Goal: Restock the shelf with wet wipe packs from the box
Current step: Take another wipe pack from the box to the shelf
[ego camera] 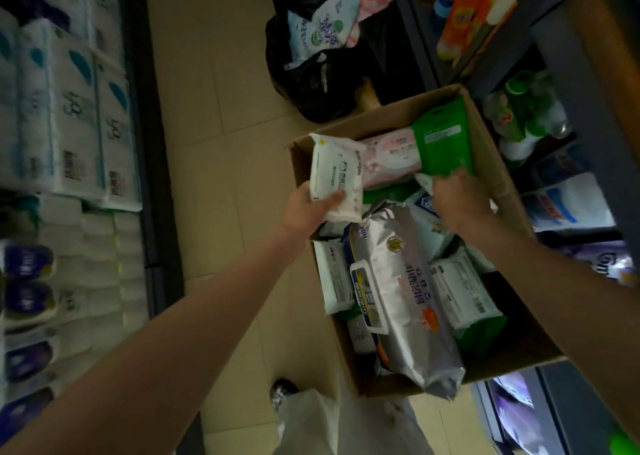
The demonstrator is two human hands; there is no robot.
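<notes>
Gripping white wipe pack [337,177] in left hand [308,209]; right hand [460,198], fingers curled, grasp unclear, reaching green pack [443,139] in cardboard box [491,164]; pack best taken by edge.

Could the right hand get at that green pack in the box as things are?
Probably yes. The right hand is already inside the open box, fingertips at the lower edge of the green pack, with nothing lying over that pack. The left hand holds a white pack off to the side.

"93" on the tissue packs [74,132], other print blurred.
</notes>
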